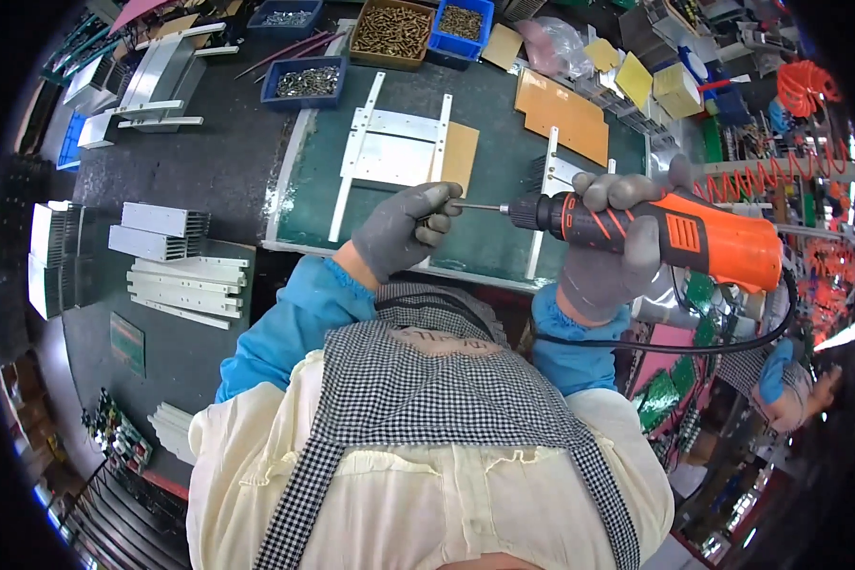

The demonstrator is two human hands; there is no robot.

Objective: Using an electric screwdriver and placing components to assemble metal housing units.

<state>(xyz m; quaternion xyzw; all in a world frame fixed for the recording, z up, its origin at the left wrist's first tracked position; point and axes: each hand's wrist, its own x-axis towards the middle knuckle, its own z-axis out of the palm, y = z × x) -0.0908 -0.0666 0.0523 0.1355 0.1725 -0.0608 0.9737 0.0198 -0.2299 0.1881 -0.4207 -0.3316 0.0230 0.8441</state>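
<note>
My right hand (613, 247), in a grey glove, grips an orange and black electric screwdriver (679, 233), held level with its long bit (484, 206) pointing left. My left hand (404, 228), also gloved, is closed in a pinch at the tip of that bit. What looks like a small brass-coloured screw shows between its fingers, mostly hidden. Beyond my hands, a silver metal plate (389, 157) with two white drilled bars (356, 157) across it lies on the green work mat (304, 204). Another such bar (553, 142) lies by a finned metal piece near the screwdriver.
Bins of brass-coloured screws (389, 33) and silver hardware (306, 82) stand at the back. Tan boards (565, 119) lie at the back right. Stacked bars (185, 290) and finned heatsinks (161, 228) sit on the left. A black cable (731, 348) loops from the screwdriver. Another person (788, 385) is at far right.
</note>
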